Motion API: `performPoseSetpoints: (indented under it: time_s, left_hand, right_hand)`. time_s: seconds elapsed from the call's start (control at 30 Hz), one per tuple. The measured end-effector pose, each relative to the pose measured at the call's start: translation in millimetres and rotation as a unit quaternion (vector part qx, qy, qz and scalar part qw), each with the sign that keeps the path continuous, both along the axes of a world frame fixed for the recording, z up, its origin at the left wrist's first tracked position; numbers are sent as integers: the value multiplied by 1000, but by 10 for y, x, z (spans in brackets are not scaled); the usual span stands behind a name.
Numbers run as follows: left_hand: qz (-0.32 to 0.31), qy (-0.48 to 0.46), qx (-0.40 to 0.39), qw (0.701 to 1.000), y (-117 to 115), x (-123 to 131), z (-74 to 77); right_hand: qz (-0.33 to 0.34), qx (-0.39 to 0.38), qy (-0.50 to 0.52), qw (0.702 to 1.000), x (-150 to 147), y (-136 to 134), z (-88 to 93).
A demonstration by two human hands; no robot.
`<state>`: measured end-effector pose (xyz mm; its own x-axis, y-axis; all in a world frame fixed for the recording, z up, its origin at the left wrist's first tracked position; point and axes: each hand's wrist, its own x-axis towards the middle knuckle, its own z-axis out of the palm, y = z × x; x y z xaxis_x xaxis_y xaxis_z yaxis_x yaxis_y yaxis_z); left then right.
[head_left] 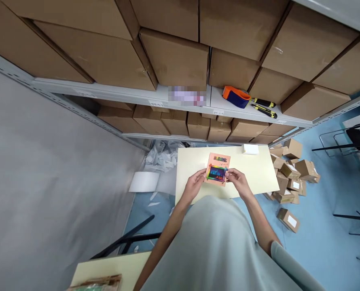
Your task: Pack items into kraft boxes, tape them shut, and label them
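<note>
Between my two hands is a thin pink booklet or card point(217, 161) with a dark, rainbow-edged picture on its front. My left hand point(195, 182) grips its left edge, thumb and fingers closed together. On the opposite edge, my right hand point(238, 181) pinches it near the picture's corner. The booklet is held above a pale yellow table point(259, 173), its front facing up toward me. A small white box point(250, 149) lies at the table's far edge, apart from both hands.
Shelves with cardboard boxes point(176, 56) rise beyond the table. An orange and blue tape dispenser point(237, 97) and yellow-black cutters point(264, 110) lie on one shelf. Small cartons point(289, 218) are piled on the floor at right. Crumpled white wrapping point(160, 157) lies at left, near a grey wall.
</note>
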<state>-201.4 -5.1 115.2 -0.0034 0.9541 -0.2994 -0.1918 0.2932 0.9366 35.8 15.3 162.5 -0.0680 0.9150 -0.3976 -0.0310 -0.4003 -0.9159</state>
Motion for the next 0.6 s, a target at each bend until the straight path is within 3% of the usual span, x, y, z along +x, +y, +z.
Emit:
performPoseSetpoints:
  time_s: [0.27, 0.6]
  left_hand:
    - [114, -8, -41, 993, 101, 255, 257]
    - [147, 6, -62, 987, -3, 573, 341]
  right_hand:
    - [99, 19, 10, 995, 243, 341, 116]
    - [132, -11, 19, 991, 541, 464, 36]
